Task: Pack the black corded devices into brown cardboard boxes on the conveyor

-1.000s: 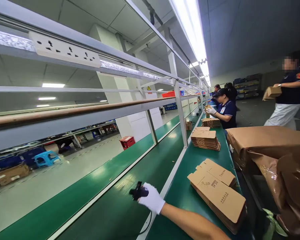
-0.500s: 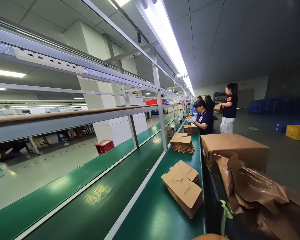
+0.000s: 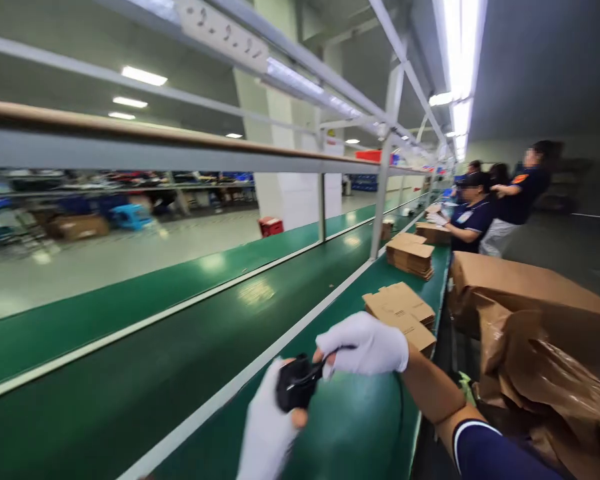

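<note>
both gloved hands meet over the green tabletop (image 3: 360,427), just in front of the camera. the left hand (image 3: 267,427) holds a small black device (image 3: 294,390) from below, its fingers closed around the body of it. the right hand (image 3: 367,347) comes from the right side and its fingers (image 3: 330,357) pinch a thin black strap or cord at the top of the device. what exactly the device is, i cannot tell, because the picture is blurred by motion.

as a judgement, the work on the cartons has not begun: the nearest stack of flat cartons (image 3: 403,313) lies untouched behind the right hand, and a second stack (image 3: 411,257) sits farther along the tabletop. no folded box stands near the hands. a large brown box (image 3: 520,293) with loose brown wrapping is at the right edge. farther down the line, other people (image 3: 473,217) work at the same tabletop.
</note>
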Demonstrator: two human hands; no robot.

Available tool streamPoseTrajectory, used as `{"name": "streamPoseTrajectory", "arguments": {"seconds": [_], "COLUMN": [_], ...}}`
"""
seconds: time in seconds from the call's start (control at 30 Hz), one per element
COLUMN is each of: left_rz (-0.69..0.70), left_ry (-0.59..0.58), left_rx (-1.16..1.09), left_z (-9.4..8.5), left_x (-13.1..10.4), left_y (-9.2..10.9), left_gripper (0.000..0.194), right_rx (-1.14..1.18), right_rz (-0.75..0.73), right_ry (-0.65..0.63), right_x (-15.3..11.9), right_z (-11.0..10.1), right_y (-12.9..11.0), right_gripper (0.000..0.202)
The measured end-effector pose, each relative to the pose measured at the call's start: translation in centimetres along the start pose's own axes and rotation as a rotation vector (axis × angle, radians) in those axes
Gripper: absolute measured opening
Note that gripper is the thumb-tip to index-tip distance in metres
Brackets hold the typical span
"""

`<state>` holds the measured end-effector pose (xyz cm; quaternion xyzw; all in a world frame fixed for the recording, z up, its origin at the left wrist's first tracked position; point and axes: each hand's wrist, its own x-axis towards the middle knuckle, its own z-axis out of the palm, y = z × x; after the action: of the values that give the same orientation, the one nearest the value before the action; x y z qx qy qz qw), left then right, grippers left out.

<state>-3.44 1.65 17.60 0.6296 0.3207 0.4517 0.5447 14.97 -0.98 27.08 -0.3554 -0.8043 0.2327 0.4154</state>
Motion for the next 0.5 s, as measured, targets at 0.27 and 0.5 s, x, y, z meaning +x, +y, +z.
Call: {"name": "streamPoseTrajectory", "arguments": {"seconds": [0.27, 0.5], "left_rz": [0.024, -0.163], "left_ry": [0.014, 0.529], "left_rx": [-0.425, -1.148], "left_z": [-0.4, -3.0], "left_x": [-0.1, 1.0], "left_y": [0.9, 0.8], "left_gripper": [0.077, 0.038], "right_rx": [0.140, -0.151], "right_rz": [0.358, 0.375], "right_ry": [-0.012, -0.352], "right_x": [1.0, -4.7], "right_z": [3.2, 5.1], "right_y": [7.3, 5.6], "right_gripper": [0.034, 0.033]}}
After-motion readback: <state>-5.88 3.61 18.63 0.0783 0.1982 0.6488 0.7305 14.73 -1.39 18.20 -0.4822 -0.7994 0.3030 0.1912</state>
